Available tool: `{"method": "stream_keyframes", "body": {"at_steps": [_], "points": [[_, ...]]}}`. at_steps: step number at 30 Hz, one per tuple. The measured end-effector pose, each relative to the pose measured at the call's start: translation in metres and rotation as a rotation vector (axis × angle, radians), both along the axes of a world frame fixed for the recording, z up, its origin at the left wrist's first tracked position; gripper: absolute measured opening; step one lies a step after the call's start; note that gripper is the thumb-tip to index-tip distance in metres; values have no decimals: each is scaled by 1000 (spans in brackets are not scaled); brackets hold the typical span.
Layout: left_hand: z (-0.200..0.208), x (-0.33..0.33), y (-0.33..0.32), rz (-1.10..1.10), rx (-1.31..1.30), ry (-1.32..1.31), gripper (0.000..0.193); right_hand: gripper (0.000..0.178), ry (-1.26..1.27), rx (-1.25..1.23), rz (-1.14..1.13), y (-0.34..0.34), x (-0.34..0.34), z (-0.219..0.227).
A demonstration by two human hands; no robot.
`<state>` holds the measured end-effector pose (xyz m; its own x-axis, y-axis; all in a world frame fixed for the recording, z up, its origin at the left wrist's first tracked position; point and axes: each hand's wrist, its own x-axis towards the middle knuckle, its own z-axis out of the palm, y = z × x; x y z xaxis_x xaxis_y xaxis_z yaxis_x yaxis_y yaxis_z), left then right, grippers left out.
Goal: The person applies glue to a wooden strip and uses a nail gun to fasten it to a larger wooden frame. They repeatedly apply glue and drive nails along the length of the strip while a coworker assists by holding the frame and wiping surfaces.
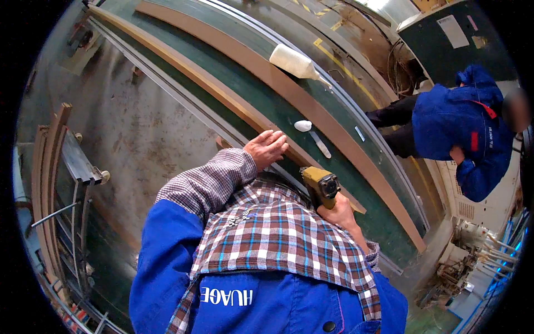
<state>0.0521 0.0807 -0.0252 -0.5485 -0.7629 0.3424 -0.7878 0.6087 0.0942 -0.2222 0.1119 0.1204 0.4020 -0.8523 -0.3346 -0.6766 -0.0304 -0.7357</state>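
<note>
Head view shows the left hand [267,148] pressing flat, fingers spread, on a wood strip [222,94] that runs from upper left to lower right over the green table [289,119]. At centre, the right hand [337,212] has its grip closed around a yellow nailer [322,185], touching the strip. A white bottle [295,62] lies higher up. Another person in blue [461,133] stands at right.
</note>
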Motion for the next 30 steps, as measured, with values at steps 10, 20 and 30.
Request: {"method": "stream_keyframes", "body": {"at_steps": [10,20,30], "points": [[15,-19,10,89,38,378,68,38,-59,-249,-111,-39,-3,53],[24,-42,14,191,142,243,61,54,703,-239,-281,-101,-94,-17],[39,-46,25,271,144,112,73,75,863,-347,-227,-97,-154,-102]]}}
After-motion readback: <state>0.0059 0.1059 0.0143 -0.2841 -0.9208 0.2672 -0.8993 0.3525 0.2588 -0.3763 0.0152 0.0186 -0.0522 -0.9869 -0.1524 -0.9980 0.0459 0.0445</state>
